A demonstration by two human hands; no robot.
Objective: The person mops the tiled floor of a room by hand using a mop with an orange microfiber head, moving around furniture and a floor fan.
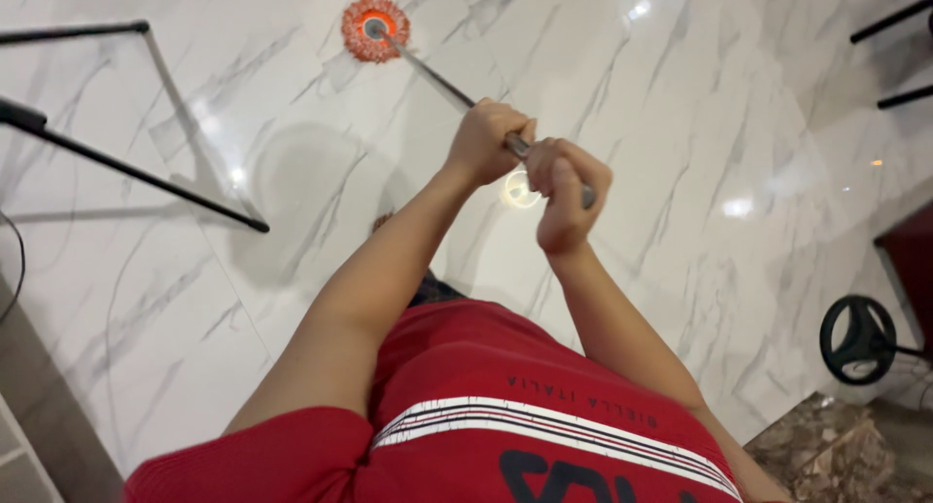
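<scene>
Head view: left hand (483, 138) and right hand (567, 192), fingers wrapped around a stiff, probably light metal mop handle (442, 80); soft orange mop head (375, 29) on glossy marble floor (680, 124).

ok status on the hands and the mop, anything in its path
Left hand and right hand both clamped on mop handle. Orange mop head down on marble floor. Black stand legs off to the left, apart from the mop head.
</scene>
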